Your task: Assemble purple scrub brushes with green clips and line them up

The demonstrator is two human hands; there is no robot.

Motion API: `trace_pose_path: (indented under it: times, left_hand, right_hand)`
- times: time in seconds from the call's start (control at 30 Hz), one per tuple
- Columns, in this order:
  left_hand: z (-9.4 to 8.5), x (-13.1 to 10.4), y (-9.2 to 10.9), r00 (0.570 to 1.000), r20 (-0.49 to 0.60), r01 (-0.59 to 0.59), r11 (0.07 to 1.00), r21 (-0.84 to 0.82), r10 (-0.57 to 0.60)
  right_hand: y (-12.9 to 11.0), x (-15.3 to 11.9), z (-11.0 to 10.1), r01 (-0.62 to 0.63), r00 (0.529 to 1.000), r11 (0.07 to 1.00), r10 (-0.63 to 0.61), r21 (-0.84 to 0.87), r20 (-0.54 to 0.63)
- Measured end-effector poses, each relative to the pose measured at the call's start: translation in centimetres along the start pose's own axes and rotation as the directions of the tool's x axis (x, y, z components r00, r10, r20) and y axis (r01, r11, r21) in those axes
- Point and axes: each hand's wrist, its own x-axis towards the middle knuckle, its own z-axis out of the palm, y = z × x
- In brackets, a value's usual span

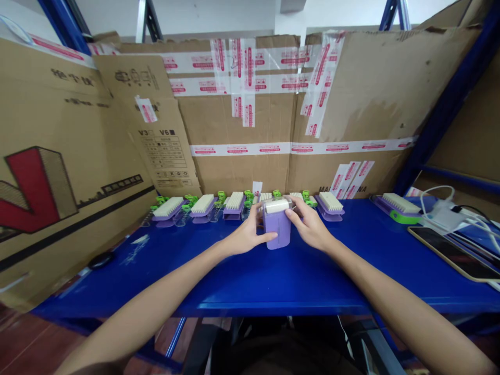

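Above the middle of the blue table I hold a purple scrub brush [278,230] between both hands. A pale block, seemingly its bristles, shows at the top, with clear plastic around that end. My left hand [247,232] grips its left side, thumb across the purple face. My right hand [311,225] has closed on the upper right, thumb near the pale block. Behind the hands, similar purple brushes with cream bristles stand in a row, among them one brush [234,202] left of my hands and another brush [330,203] to the right.
Green clips with clear plastic parts [191,201] lie between the brushes. At the right are a green-and-purple brush [400,206], a white charger with cables [443,216] and a phone [455,250]. Taped cardboard [242,125] walls the back of the blue table [250,284]; a black ring [100,260] lies left.
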Motion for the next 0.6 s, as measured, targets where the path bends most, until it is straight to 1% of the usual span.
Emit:
trace_pose_path:
  times: [0.13, 0.27, 0.43, 0.6]
  left_hand:
    - [-0.4, 0.1, -0.5, 0.999, -0.026, 0.046, 0.998, -0.035, -0.047]
    - [-1.0, 0.4, -0.9, 0.998, -0.035, 0.044, 0.997, -0.069, -0.047]
    - [-1.1, 0.4, -1.1, 0.999, -0.043, 0.030, 0.999, -0.021, -0.031]
    - [-1.3, 0.2, -0.5, 0.997, 0.009, 0.073, 0.996, 0.060, -0.073]
  right_hand:
    - [-0.5, 0.0, -0.4, -0.049, 0.999, 0.997, 0.048, 0.053, 0.025]
    - [-0.7, 0.0, -0.5, -0.047, 0.999, 0.997, 0.046, 0.059, 0.028]
    - [-0.7, 0.0, -0.4, -0.011, 1.000, 1.000, 0.011, 0.016, 0.015]
    - [-1.1, 0.0, -0.3, 0.052, 0.999, 0.998, -0.052, -0.044, 0.004]
